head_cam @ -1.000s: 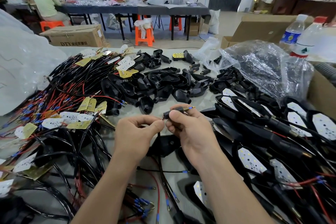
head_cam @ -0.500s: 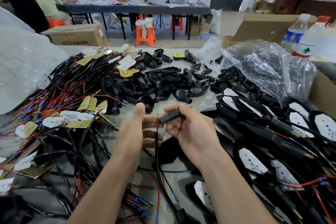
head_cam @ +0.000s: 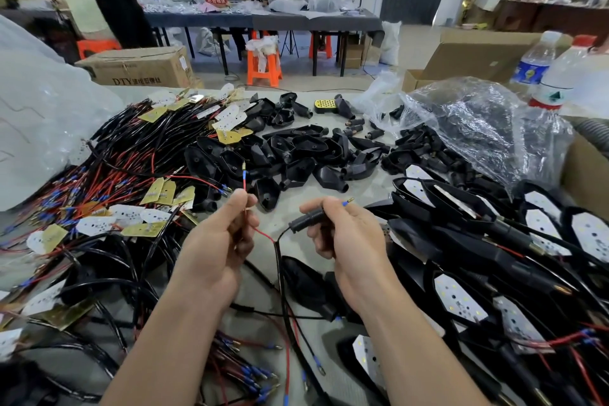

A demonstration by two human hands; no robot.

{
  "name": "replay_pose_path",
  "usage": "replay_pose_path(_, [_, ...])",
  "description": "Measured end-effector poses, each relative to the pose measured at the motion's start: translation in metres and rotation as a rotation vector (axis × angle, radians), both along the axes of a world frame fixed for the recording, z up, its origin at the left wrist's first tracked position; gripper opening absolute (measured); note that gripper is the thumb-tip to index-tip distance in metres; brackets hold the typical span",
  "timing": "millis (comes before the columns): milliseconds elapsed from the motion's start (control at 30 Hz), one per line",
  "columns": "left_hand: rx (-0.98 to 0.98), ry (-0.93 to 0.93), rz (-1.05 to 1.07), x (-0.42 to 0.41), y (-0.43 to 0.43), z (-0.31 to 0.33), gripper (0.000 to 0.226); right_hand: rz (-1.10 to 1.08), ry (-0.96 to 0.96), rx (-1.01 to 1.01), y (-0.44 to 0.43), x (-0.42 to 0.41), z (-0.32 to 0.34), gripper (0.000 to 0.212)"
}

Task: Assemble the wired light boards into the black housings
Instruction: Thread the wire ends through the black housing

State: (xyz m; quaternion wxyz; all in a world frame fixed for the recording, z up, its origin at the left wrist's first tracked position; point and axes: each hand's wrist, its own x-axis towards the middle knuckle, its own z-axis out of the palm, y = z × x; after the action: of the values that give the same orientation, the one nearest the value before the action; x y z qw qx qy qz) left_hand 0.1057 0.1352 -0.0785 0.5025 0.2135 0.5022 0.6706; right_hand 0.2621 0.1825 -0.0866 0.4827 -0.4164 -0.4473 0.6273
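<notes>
Forking black cable (head_cam: 279,269); blue-tipped red wire (head_cam: 263,235)

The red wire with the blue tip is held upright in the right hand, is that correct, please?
Not quite: in the head view the left hand holds the red wire with the blue tip upright; the right hand holds a black plug.

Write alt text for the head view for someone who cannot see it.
Over a cluttered table, the left hand pinches a red wire upright while the right hand grips a black stem with a blue-tipped wire end poking out. Wired boards lie piled left, empty housings centre, finished units right.
</notes>
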Motion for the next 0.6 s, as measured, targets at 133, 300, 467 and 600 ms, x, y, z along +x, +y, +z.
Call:
replay_pose_path(133, [0.059, 0.102, -0.123, 0.003, -0.005, 0.003, 0.021, -0.077, 0.052, -0.047, 0.0, -0.001, 0.002, 0.04])
replay_pose_path(300, [0.027, 0.395, -0.217, 0.01, -0.005, 0.002, 0.026, -0.078, 0.082, -0.074, 0.001, 0.003, 0.002, 0.037])
replay_pose_path(467, [0.001, 0.454, -0.231, 0.008, -0.002, -0.006, 0.026, -0.087, 0.142, -0.106, 0.0, 0.005, 0.003, 0.037])
replay_pose_path(600, [-0.004, 0.414, -0.192, 0.002, 0.0, -0.011, 0.026, -0.104, 0.193, -0.151, 0.001, 0.005, 0.005, 0.034])
